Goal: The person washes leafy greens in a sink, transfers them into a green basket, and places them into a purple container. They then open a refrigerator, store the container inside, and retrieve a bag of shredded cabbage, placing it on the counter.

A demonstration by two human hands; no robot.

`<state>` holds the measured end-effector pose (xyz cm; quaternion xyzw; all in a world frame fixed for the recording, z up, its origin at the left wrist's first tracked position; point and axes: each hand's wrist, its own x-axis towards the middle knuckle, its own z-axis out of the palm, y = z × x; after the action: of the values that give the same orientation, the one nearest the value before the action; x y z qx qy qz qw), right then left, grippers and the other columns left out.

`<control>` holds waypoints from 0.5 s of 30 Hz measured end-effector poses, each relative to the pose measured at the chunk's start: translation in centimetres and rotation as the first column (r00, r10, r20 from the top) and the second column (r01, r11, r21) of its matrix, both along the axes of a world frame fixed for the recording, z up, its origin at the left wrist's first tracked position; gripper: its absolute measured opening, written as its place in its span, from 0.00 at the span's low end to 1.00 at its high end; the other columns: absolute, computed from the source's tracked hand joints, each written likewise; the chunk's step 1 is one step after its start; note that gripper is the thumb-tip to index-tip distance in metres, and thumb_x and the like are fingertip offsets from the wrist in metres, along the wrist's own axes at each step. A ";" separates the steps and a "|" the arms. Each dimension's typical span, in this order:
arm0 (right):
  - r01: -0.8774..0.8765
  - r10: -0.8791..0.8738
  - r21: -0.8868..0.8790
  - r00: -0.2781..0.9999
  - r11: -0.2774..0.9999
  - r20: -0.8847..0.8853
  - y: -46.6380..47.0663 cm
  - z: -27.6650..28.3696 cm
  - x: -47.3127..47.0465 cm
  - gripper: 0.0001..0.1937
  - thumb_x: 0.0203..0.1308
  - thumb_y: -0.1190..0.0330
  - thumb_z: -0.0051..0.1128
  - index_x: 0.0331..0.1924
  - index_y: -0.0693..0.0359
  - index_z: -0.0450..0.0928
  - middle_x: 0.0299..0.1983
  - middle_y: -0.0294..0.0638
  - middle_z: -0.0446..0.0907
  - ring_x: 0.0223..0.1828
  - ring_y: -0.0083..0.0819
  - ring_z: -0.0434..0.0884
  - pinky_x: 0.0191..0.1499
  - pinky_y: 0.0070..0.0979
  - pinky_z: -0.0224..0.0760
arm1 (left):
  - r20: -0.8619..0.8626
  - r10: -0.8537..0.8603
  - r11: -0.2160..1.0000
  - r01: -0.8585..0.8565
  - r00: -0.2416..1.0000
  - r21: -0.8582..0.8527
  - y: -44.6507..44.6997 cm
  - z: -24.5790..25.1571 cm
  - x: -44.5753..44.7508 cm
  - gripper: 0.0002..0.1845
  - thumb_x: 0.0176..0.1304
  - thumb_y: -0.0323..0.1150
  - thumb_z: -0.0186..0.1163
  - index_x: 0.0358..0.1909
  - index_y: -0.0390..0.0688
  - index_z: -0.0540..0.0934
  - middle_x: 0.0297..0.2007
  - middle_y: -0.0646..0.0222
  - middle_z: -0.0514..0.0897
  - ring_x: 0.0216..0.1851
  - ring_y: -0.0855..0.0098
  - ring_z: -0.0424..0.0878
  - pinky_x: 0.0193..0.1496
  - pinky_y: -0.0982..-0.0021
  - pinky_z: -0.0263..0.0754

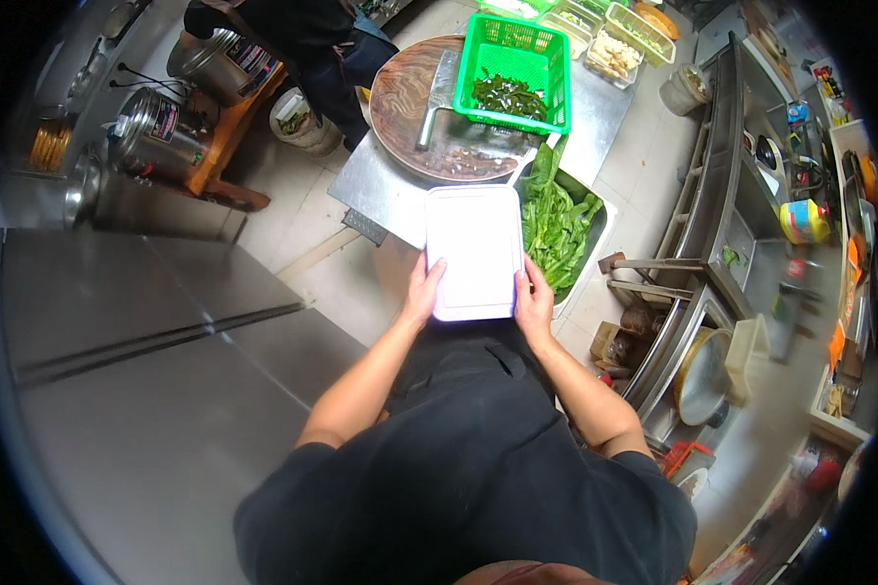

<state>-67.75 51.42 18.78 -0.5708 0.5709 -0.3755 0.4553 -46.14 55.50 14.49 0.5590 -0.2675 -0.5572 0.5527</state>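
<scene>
Between both hands I hold a white rectangular lidded container or lid (474,252), level in front of my waist. My left hand (424,290) grips its left edge with the thumb on top. My right hand (534,301) clasps the opposite edge. Glare washes out its surface, so its contents cannot be told. Just beyond my right hand, green leafy vegetables (556,227) fill a deep tub (607,219). Farther ahead, a cleaver (439,99) rests on a round wooden chopping block (399,95), beside a green plastic basket (512,55) with dark green pieces inside.
The block stands on a steel table (373,186). Clear food boxes (613,58) crowd its far end. Another person (307,44) stands at the far left near a waste bucket (304,124). A steel cabinet (154,292) flanks my left; steel sinks (746,241) line the right.
</scene>
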 end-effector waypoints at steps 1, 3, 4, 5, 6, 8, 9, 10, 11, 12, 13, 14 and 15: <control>-0.009 0.009 0.012 0.999 1.000 0.050 0.0 0.4 0.1 0.21 0.69 0.67 0.54 0.63 0.66 0.74 0.59 0.50 0.78 0.60 0.39 0.78 0.62 0.31 0.69 | -0.028 0.007 1.000 -0.007 1.000 0.020 0.1 0.6 0.3 0.29 0.75 0.39 0.52 0.72 0.34 0.62 0.64 0.59 0.73 0.65 0.69 0.70 0.69 0.68 0.62; -0.069 0.061 0.056 0.991 0.996 0.122 -0.3 1.1 0.5 0.24 0.68 0.67 0.56 0.67 0.64 0.70 0.65 0.48 0.72 0.65 0.40 0.73 0.63 0.34 0.68 | -0.078 0.027 0.999 -0.025 0.997 0.027 0.4 1.9 1.3 0.28 0.75 0.38 0.51 0.71 0.35 0.62 0.63 0.60 0.74 0.63 0.70 0.71 0.68 0.68 0.63; -0.151 0.119 0.127 0.966 0.980 0.228 -0.8 1.3 1.0 0.31 0.67 0.66 0.58 0.72 0.61 0.62 0.69 0.47 0.66 0.69 0.39 0.67 0.65 0.36 0.66 | -0.098 0.050 0.998 -0.046 0.994 0.047 0.8 2.7 1.7 0.28 0.75 0.37 0.51 0.71 0.35 0.62 0.63 0.60 0.73 0.63 0.70 0.71 0.68 0.68 0.63; -0.221 0.104 0.224 0.893 0.949 0.439 -1.2 1.6 1.6 0.35 0.67 0.65 0.59 0.75 0.59 0.56 0.70 0.49 0.64 0.70 0.37 0.64 0.68 0.35 0.62 | -0.115 0.066 0.997 -0.060 0.991 0.055 1.2 3.5 2.3 0.28 0.75 0.37 0.51 0.72 0.35 0.61 0.63 0.60 0.73 0.64 0.69 0.70 0.68 0.67 0.63; -0.267 0.149 0.220 0.885 0.938 0.442 -1.8 1.9 2.1 0.36 0.67 0.64 0.59 0.76 0.59 0.54 0.70 0.50 0.63 0.70 0.37 0.65 0.68 0.34 0.62 | -0.049 0.078 0.995 -0.074 0.996 0.070 1.4 4.2 2.8 0.29 0.74 0.37 0.51 0.72 0.35 0.60 0.64 0.60 0.72 0.64 0.69 0.70 0.68 0.67 0.62; -0.393 0.236 0.205 0.814 0.896 0.531 -3.2 2.2 3.1 0.40 0.66 0.63 0.61 0.77 0.59 0.51 0.72 0.53 0.62 0.69 0.39 0.67 0.70 0.33 0.60 | 0.086 0.063 0.997 -0.067 0.994 0.038 1.0 5.4 4.4 0.30 0.74 0.37 0.51 0.72 0.36 0.59 0.65 0.59 0.71 0.65 0.67 0.69 0.69 0.66 0.62; -0.433 0.232 0.266 0.802 0.862 0.551 -3.8 2.3 3.7 0.40 0.66 0.62 0.62 0.77 0.59 0.51 0.72 0.53 0.62 0.69 0.40 0.67 0.70 0.33 0.59 | 0.071 0.070 0.993 -0.076 0.995 0.090 0.4 5.9 5.5 0.31 0.73 0.37 0.52 0.72 0.37 0.58 0.64 0.58 0.71 0.64 0.67 0.69 0.69 0.66 0.62; -0.472 0.241 0.302 0.786 0.829 0.569 -4.4 2.3 4.1 0.41 0.65 0.61 0.63 0.77 0.58 0.52 0.72 0.53 0.62 0.70 0.40 0.67 0.71 0.33 0.58 | 0.052 0.065 0.990 -0.070 0.997 0.119 0.0 6.4 6.7 0.32 0.72 0.37 0.53 0.73 0.37 0.57 0.64 0.58 0.71 0.64 0.66 0.70 0.68 0.65 0.62; -0.516 0.254 0.316 0.759 0.796 0.600 -4.8 2.3 4.5 0.41 0.65 0.61 0.63 0.77 0.58 0.52 0.72 0.54 0.62 0.70 0.41 0.66 0.71 0.33 0.58 | 0.032 0.074 0.982 -0.078 0.997 0.171 -0.6 6.7 7.6 0.33 0.71 0.37 0.55 0.73 0.37 0.56 0.64 0.57 0.71 0.63 0.66 0.70 0.68 0.65 0.62; -0.494 0.386 0.219 0.833 0.842 0.396 -5.4 2.2 5.0 0.42 0.64 0.60 0.64 0.77 0.58 0.52 0.72 0.53 0.63 0.71 0.41 0.65 0.71 0.34 0.57 | 0.098 0.081 0.981 -0.096 0.992 0.166 -1.8 6.8 8.6 0.32 0.73 0.41 0.52 0.72 0.38 0.57 0.64 0.57 0.71 0.64 0.65 0.70 0.68 0.65 0.62; -0.501 0.383 0.217 0.823 0.838 0.420 -5.6 2.1 5.4 0.41 0.64 0.59 0.65 0.77 0.57 0.53 0.72 0.53 0.64 0.71 0.41 0.65 0.71 0.35 0.58 | 0.016 0.101 0.989 -0.102 0.995 0.109 -3.5 6.6 9.7 0.32 0.74 0.43 0.51 0.73 0.38 0.57 0.64 0.58 0.71 0.64 0.65 0.70 0.69 0.65 0.62; -0.500 0.350 0.257 0.816 0.827 0.460 -6.2 1.8 6.0 0.41 0.64 0.59 0.65 0.77 0.56 0.53 0.72 0.52 0.64 0.71 0.40 0.65 0.71 0.35 0.58 | -0.061 0.125 0.987 -0.118 0.990 0.106 -5.0 6.5 10.9 0.32 0.75 0.44 0.50 0.73 0.38 0.57 0.65 0.58 0.71 0.65 0.65 0.69 0.69 0.65 0.61; -0.499 0.315 0.283 0.804 0.819 0.505 -6.5 1.5 6.7 0.41 0.64 0.59 0.65 0.77 0.56 0.53 0.72 0.52 0.63 0.70 0.40 0.65 0.70 0.36 0.59 | -0.147 0.138 0.988 -0.126 0.979 0.089 -6.2 6.2 12.2 0.32 0.76 0.46 0.49 0.73 0.39 0.57 0.65 0.58 0.70 0.65 0.65 0.69 0.69 0.65 0.61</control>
<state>-61.05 44.90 20.26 -0.4770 0.3796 -0.2585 0.7494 -33.94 49.25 20.68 0.5528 -0.1643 -0.5705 0.5848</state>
